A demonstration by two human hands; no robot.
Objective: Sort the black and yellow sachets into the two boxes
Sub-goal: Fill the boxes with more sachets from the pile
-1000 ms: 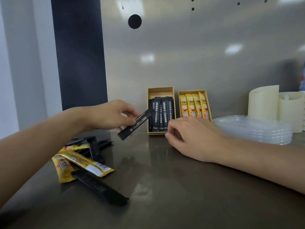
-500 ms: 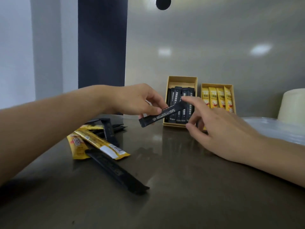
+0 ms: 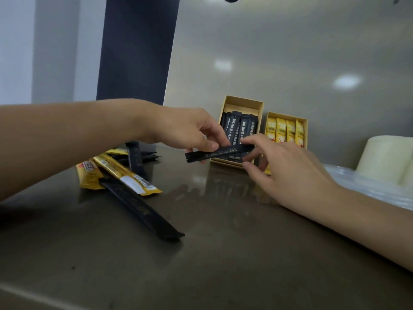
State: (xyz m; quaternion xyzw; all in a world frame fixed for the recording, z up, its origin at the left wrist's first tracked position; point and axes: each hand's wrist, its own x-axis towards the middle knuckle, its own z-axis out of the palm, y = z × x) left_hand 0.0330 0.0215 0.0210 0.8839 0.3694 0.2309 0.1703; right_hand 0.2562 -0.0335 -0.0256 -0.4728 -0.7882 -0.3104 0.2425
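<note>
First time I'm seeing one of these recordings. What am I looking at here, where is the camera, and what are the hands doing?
No machine here: a person works bare-handed, filmed by one camera worn on the head, looking down. The left hand holds a black sachet above the table. The right hand touches its other end with its fingers; whether they grip is unclear. Behind stand the black-sachet box and the yellow-sachet box. Loose sachets lie unsorted at left.
</note>
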